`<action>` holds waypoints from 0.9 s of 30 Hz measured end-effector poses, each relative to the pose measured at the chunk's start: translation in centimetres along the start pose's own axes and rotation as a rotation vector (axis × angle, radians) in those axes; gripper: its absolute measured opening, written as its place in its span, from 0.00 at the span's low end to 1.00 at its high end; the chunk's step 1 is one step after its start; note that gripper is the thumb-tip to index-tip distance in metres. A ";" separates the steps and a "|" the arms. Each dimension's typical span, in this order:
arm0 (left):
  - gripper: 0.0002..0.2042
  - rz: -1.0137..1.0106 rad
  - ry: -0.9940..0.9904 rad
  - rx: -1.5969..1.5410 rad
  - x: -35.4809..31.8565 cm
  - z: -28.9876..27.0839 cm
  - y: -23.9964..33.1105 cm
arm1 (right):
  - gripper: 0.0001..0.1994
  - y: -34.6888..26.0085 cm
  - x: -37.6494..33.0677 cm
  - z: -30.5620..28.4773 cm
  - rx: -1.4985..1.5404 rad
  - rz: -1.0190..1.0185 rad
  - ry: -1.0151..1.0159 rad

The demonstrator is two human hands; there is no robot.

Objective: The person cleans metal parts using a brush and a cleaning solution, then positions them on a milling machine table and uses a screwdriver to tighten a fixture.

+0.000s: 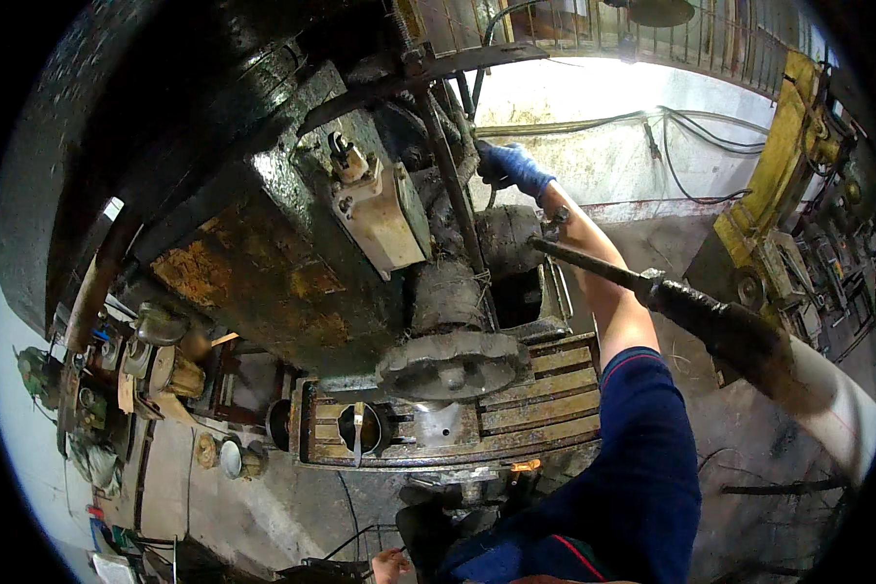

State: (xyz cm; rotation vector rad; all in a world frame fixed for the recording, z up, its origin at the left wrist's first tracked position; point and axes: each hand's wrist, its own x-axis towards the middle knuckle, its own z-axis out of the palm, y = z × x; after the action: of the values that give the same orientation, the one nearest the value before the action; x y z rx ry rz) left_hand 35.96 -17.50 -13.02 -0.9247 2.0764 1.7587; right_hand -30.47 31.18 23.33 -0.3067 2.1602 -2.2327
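Gloved right hand point(518, 169), greasy machine bar point(450, 175) just to its left

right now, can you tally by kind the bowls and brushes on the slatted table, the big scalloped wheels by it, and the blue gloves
Dark bowl: 1, on the slatted table
Brush: 1, at the bowl
Scalloped wheel: 1
Blue glove: 1, on the right hand
Total: 4
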 end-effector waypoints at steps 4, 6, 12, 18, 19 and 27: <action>0.11 -0.097 0.119 -0.099 0.9 1.5 2.6 | 0.22 -1.3 0.4 0.0 -0.041 0.077 0.143; 0.11 -0.090 0.175 -0.176 1.2 1.6 2.5 | 0.21 -0.9 0.2 0.1 0.006 0.074 0.157; 0.12 -0.163 0.051 0.025 3.4 3.1 7.5 | 0.22 -4.2 1.5 -3.6 0.270 -0.136 0.176; 0.11 -0.159 0.050 -0.125 1.7 4.6 7.7 | 0.19 -7.2 3.5 -0.6 0.429 -0.242 -0.043; 0.12 -0.161 0.042 -0.119 1.4 4.8 7.5 | 0.19 -7.4 3.7 -0.3 0.332 -0.260 -0.020; 0.12 -0.160 0.027 0.042 2.0 3.2 5.7 | 0.16 -8.9 8.0 -4.6 -0.773 -0.863 0.295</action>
State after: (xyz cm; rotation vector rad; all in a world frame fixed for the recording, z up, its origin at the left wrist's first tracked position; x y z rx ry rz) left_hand 30.24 -14.73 -10.45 -1.0760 1.9863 1.6247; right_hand -37.95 34.90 33.07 -1.1697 3.4848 -1.5667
